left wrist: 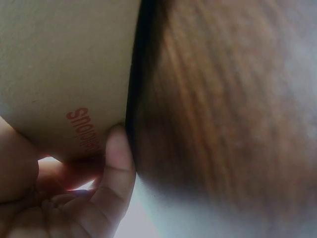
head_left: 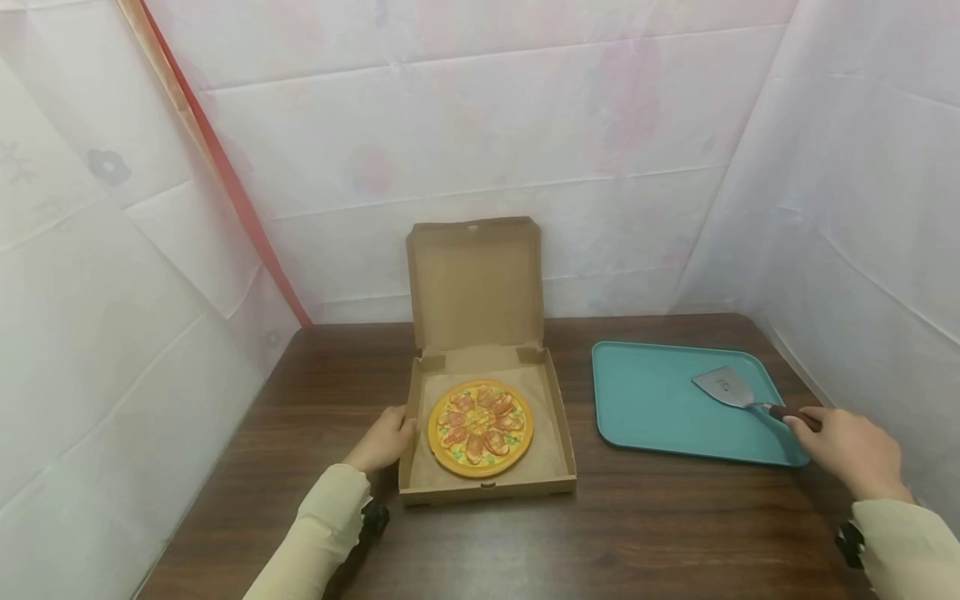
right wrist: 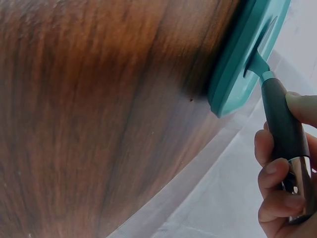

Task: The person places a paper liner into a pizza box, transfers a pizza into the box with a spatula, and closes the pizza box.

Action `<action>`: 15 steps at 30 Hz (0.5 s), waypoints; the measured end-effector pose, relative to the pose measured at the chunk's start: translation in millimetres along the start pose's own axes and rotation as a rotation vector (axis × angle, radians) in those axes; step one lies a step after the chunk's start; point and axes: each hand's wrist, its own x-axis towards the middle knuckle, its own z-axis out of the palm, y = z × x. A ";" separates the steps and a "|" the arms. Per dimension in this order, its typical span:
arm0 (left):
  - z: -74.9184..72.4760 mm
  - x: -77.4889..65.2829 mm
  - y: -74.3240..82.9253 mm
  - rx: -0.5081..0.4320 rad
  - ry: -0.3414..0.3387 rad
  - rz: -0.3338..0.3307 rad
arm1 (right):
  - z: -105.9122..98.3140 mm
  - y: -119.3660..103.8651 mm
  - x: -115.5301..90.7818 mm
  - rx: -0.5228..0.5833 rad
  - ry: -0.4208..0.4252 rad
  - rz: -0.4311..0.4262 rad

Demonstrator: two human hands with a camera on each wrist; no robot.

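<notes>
A brown cardboard pizza box (head_left: pixel 480 292) stands with its lid raised. Inside lies a round pizza (head_left: pixel 480 428) with a yellow crust and orange-red toppings. My left hand (head_left: pixel 382 439) holds the box's left side wall; in the left wrist view its fingers (left wrist: pixel 118 151) bend against the printed outer wall. On the right, my right hand (head_left: pixel 858 450) grips the dark handle of a pizza server (head_left: pixel 723 386), fingers wrapped round it in the right wrist view. The server's broad metal blade is over the teal tray (head_left: pixel 645 400); whether it touches the tray I cannot tell.
Everything stands on a dark wood-grain table (head_left: pixel 480 550). White patterned cloth (head_left: pixel 480 133) hangs behind the table and along both sides. A red strip (head_left: pixel 232 183) runs down the back left corner. The tray lies right of the box, with a gap of table between them.
</notes>
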 end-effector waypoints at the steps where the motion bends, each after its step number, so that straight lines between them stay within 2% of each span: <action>1: 0.1 0.2 -0.2 -0.001 -0.001 0.000 | 0.3 0.3 0.0 0.001 0.000 0.003; 15: -0.7 0.1 0.0 -0.003 -0.011 -0.006 | 0.3 1.6 2.2 0.024 -0.051 0.006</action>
